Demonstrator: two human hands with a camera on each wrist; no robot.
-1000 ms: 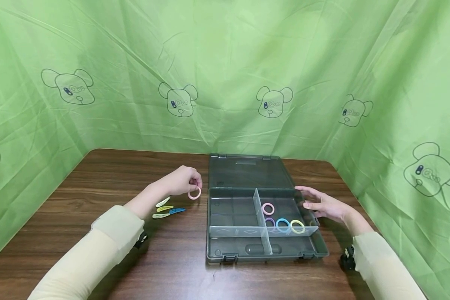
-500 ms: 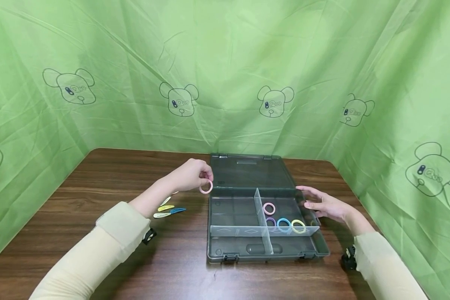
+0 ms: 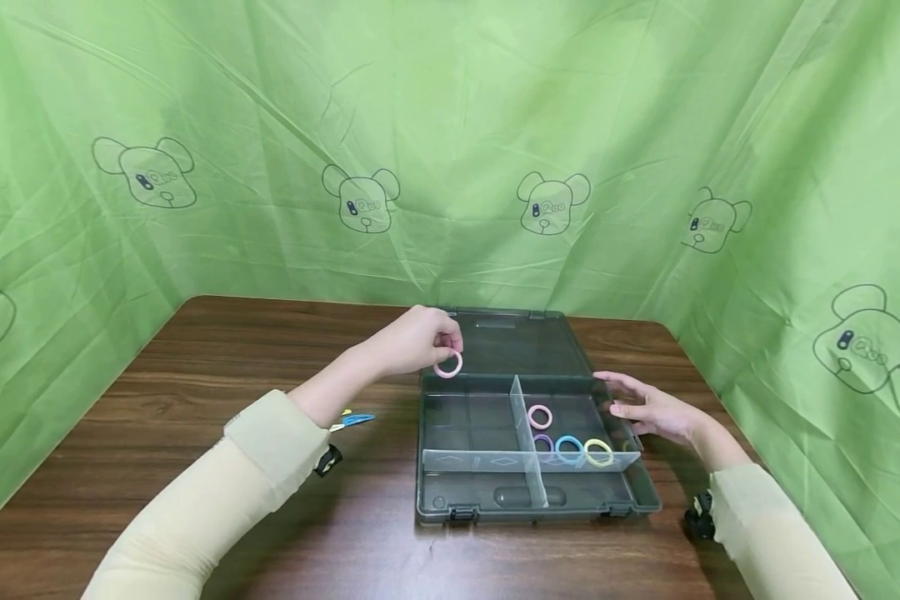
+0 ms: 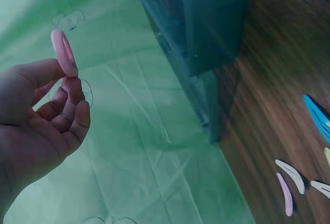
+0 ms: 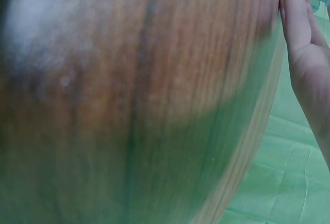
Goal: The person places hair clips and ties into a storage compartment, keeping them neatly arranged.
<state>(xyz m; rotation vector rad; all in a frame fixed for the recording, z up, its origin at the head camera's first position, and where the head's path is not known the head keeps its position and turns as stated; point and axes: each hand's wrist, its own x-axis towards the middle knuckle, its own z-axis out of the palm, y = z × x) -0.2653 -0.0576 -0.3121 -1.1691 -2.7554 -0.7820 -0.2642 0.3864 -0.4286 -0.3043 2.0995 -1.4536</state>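
Observation:
My left hand (image 3: 417,340) pinches a pink hair tie (image 3: 447,376) between thumb and fingers, in front of the raised lid (image 3: 517,346) of a grey see-through storage box (image 3: 495,518). In the left wrist view the hair tie (image 4: 61,53) stands upright at the fingertips. My right hand (image 3: 658,414) rests against the box's right side, thumb at the rim, fingers fairly straight. The back right compartment holds another pink hair tie (image 3: 532,420) and, beside the divider, purple (image 3: 543,436), blue (image 3: 569,438) and yellow (image 3: 598,442) ones.
Snap hair clips lie left of the box, partly hidden by my left forearm: a blue clip (image 3: 358,418) and, in the left wrist view, white (image 4: 292,176) and pink (image 4: 285,195) clips among others. A green curtain (image 3: 450,100) surrounds the wooden table (image 3: 285,333).
My left hand has carried the pink hair tie rightward and slightly up, from beside the box to before its lid. The forearm now covers more of the clips. My right hand stays put.

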